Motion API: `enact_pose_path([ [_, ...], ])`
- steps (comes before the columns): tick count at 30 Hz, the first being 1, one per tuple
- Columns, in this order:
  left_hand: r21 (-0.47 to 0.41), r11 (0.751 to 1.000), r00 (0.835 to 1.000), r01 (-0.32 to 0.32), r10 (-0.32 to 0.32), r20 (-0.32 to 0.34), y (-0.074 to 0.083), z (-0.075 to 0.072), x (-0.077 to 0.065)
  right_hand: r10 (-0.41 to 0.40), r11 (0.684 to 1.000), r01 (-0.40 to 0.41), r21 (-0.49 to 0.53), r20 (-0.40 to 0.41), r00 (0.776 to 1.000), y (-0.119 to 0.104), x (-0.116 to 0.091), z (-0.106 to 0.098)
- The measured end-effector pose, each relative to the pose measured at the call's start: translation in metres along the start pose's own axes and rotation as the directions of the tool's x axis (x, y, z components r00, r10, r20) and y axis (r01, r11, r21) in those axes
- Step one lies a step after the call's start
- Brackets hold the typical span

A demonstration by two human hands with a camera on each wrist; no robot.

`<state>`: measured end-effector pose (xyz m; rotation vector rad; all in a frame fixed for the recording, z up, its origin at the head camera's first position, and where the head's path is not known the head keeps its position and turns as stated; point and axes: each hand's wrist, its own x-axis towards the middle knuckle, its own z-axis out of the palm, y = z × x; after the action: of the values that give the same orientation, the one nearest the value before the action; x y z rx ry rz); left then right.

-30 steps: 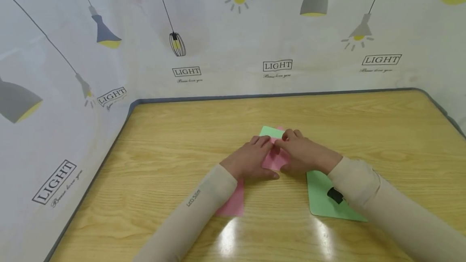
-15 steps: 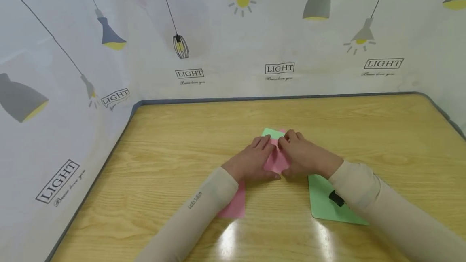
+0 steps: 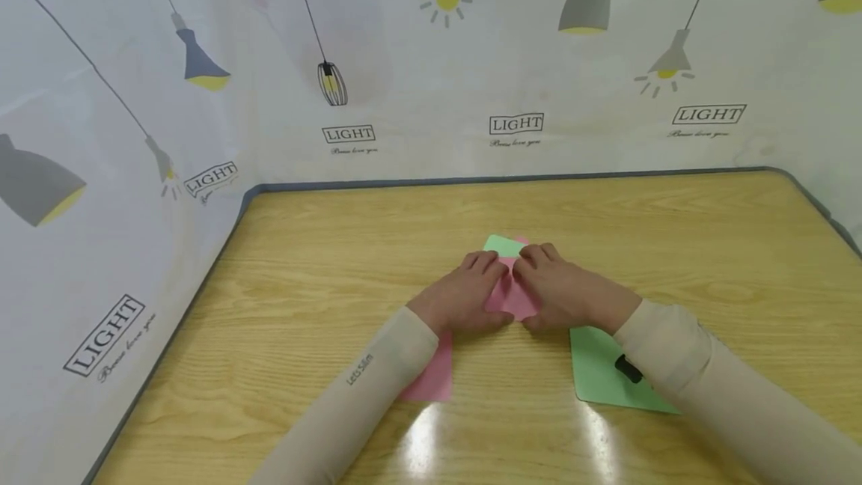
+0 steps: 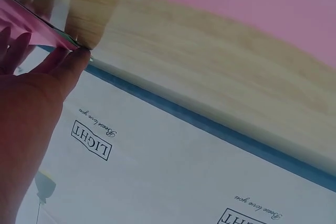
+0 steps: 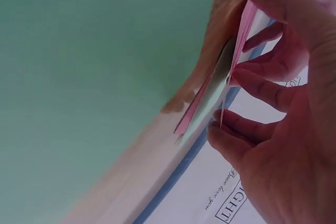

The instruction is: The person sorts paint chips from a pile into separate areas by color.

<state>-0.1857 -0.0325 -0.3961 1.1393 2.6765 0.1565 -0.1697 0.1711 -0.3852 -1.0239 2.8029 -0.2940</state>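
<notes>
In the head view a pink sheet of paper [image 3: 509, 296] lies over a light green sheet [image 3: 501, 246] at mid-table, with a pink corner peeking out behind. My left hand [image 3: 465, 296] grips the pink paper's left side; in the left wrist view the thumb [image 4: 79, 59] presses at the paper's edge. From the right, my right hand [image 3: 562, 290] holds the same sheet. In the right wrist view its thumb and fingertips pinch the pink edge [image 5: 244, 30], with a green layer [image 5: 210, 98] and another pink strip [image 5: 191, 111] behind. The hands cover both side edges.
Under the left forearm lies another pink sheet [image 3: 434, 380]. A larger green sheet [image 3: 599, 376] lies beneath the right forearm, and a small black piece [image 3: 628, 368] shows beside that sleeve. The wooden table [image 3: 323, 245] ends at a lamp-printed backdrop [image 3: 431, 81].
The left thumb has drawn in toward the pink paper's near edge. The right hand's raised fingers have come down a little, and it has shifted slightly right. The papers stay nearly in place.
</notes>
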Motion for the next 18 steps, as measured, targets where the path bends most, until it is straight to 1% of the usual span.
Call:
enact_pose_path([
  [6,0.048,0.999,1.0,-0.02,0.02,-0.017,-0.002,0.001,-0.001,-0.007,1.0,0.007,-0.014,0.014,1.0,-0.001,0.0,-0.003],
  [9,0.047,0.999,0.999,-0.027,0.029,-0.03,-0.004,0.0,-0.001,-0.016,1.0,0.016,-0.011,0.003,1.0,-0.002,0.001,-0.004],
  [14,0.005,0.998,0.997,-0.058,0.058,-0.058,-0.008,-0.002,-0.005,-0.043,0.999,0.044,0.032,-0.023,0.999,-0.003,0.001,-0.006],
  [18,-0.051,0.997,0.995,-0.065,0.061,-0.077,-0.011,-0.003,-0.013,-0.087,0.992,0.09,0.086,-0.035,0.996,-0.005,0.003,-0.005],
])
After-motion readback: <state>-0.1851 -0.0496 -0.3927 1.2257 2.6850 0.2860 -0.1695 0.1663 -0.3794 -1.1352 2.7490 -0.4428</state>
